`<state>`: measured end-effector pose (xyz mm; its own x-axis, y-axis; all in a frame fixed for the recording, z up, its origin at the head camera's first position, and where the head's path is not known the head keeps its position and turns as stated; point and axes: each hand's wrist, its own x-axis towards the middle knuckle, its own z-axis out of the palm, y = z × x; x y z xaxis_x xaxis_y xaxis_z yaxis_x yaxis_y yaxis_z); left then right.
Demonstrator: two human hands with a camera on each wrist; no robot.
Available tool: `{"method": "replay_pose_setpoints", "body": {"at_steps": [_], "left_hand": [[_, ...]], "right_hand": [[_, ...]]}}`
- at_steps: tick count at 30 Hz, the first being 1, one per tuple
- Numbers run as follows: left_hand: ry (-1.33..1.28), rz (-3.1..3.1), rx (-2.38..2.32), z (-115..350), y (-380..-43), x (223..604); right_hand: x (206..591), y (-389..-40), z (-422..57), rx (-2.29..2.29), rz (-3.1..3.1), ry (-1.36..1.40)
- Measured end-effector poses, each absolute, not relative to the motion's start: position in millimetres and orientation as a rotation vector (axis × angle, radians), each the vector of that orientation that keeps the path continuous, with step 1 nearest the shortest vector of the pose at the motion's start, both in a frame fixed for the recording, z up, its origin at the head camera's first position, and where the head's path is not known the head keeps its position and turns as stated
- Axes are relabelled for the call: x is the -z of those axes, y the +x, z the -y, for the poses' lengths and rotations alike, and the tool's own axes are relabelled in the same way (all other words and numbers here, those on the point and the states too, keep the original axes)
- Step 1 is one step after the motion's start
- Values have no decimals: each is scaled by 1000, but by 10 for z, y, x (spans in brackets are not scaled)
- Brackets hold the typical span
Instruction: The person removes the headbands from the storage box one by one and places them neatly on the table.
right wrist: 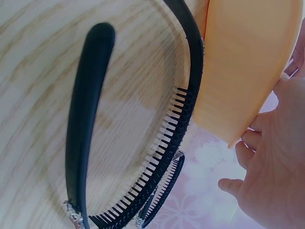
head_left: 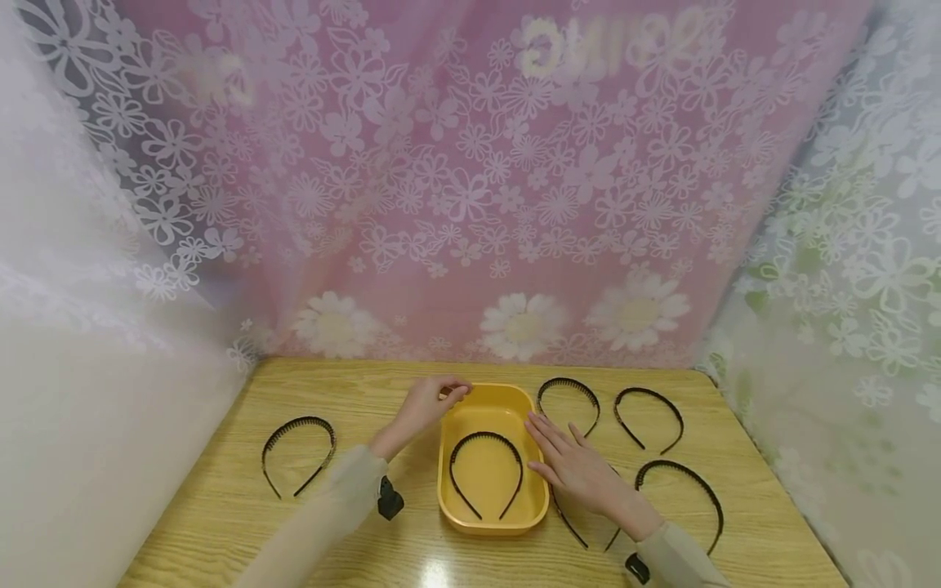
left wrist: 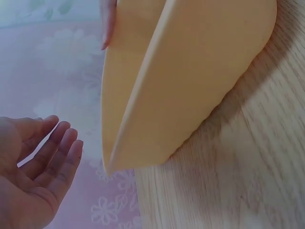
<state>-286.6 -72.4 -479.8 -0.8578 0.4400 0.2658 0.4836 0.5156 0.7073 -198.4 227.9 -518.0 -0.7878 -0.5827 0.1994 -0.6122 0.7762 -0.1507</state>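
Note:
A yellow plastic tray (head_left: 531,527) stands on the table with one black toothed headband (head_left: 485,435) lying inside it. My left hand (head_left: 426,403) hovers at the tray's far left corner; the left wrist view shows its fingers loosely bent, holding nothing, apart from the tray wall. Along the right rim, my right hand (head_left: 581,474) rests its extended fingers against the tray. Under and beside that hand lies a black headband (right wrist: 164,143) with comb teeth and glittery trim, partly hidden by it in the head view.
More black headbands lie on the wooden table (head_left: 382,539): one headband (head_left: 300,420) at the left, and to the right a headband (head_left: 568,381) behind the hand, another headband (head_left: 654,394) farther right and a nearer headband (head_left: 680,467). Flowered curtains (head_left: 470,204) enclose the table.

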Motion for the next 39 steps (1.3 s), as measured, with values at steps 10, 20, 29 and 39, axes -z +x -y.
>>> {"method": "replay_pose_setpoints", "body": {"at_steps": [10, 20, 29, 39], "left_hand": [[-937, 2771, 1179, 475, -2847, 4928], [-1001, 2850, 1093, 349, -2763, 5011], [-1029, 2968, 978, 281, -2763, 5081], [-1104, 3045, 722, 245, -2745, 5077]], "right_hand": [[5180, -1987, -2283, -291, 2829, 961], [5187, -1992, -2287, -283, 2826, 963], [5173, -1983, -2283, -278, 2808, 971], [5284, -2024, -2321, -226, 2743, 970]]}}
